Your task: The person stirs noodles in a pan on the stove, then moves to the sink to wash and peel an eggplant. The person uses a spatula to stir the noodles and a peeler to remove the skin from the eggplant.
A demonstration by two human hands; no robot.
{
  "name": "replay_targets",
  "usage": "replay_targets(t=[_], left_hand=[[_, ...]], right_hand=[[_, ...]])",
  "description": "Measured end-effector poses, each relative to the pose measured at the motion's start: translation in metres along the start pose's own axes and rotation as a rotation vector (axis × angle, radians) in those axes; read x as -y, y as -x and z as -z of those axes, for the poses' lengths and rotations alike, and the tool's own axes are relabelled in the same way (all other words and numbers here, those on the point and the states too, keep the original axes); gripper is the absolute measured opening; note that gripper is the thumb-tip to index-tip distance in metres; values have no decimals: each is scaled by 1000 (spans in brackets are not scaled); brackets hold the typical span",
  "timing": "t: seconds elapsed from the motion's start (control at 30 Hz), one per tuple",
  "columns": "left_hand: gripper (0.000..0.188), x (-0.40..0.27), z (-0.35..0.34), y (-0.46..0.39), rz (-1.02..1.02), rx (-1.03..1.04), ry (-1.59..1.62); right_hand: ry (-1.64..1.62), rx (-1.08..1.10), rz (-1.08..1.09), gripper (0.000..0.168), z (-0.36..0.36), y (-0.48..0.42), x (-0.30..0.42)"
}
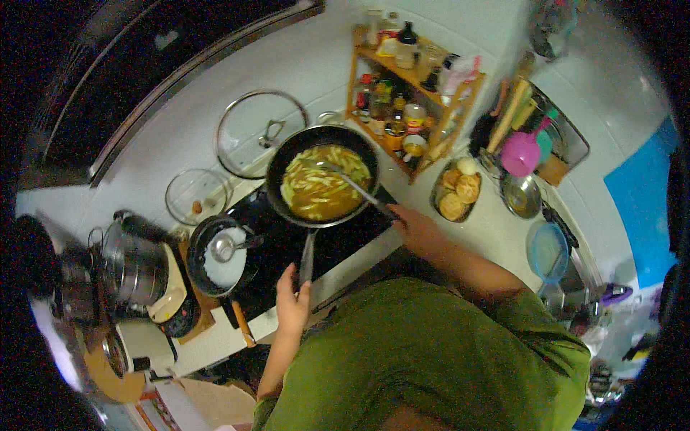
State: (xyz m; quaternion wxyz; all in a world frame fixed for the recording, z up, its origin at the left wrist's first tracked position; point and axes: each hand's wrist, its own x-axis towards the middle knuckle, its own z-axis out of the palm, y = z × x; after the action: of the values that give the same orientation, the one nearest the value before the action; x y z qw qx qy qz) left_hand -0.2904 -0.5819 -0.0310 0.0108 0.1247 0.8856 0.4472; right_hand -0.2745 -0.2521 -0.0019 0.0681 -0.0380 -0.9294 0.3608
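A deep dark frying pan (274, 188) stands on the black cooktop (372, 213). Pale green and whitish strips of food lie in yellow-brown liquid (323, 202) inside it. My left hand (292, 301) is at the end of the pan's handle (307, 256), with the handle between thumb and fingers. In my right hand (418, 229) is the long handle of a metal ladle or turner (353, 186). Its head dips into the food, so its exact shape is partly hidden.
Left of the pan, a smaller dark pan (197, 256) holds white contents and a ladle (223, 249). Glass lids (264, 110) lean on the wall. A wooden rack (418, 78) carries bottles. Round golden-brown food fills a dish (457, 188). A pink dipper (521, 153) is farther right.
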Motion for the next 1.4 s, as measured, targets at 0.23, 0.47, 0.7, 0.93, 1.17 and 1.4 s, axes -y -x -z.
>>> replay_targets(t=[0.23, 0.47, 0.7, 0.93, 1.17, 1.4], left_hand=[[44, -20, -6, 5, -42, -92, -16], [43, -80, -47, -2, -213, -98, 40], [41, -128, -94, -1, -335, 74, 51], [38, -160, -130, 12, -329, 225, 35], [38, -157, -143, 25, -326, 271, -46], [40, -170, -158, 26, -313, 332, -49]], right_hand=[[56, 115, -93, 36, 0, 7, -8], [-443, 158, -237, 35, 7, 25, -69], [-1001, -30, -460, 34, 84, 114, -118], [-1235, -321, -690, 37, 124, 207, -204], [-1437, -443, -774, 33, 152, 273, -241], [-1586, -769, -769, 20, 152, 279, -282]])
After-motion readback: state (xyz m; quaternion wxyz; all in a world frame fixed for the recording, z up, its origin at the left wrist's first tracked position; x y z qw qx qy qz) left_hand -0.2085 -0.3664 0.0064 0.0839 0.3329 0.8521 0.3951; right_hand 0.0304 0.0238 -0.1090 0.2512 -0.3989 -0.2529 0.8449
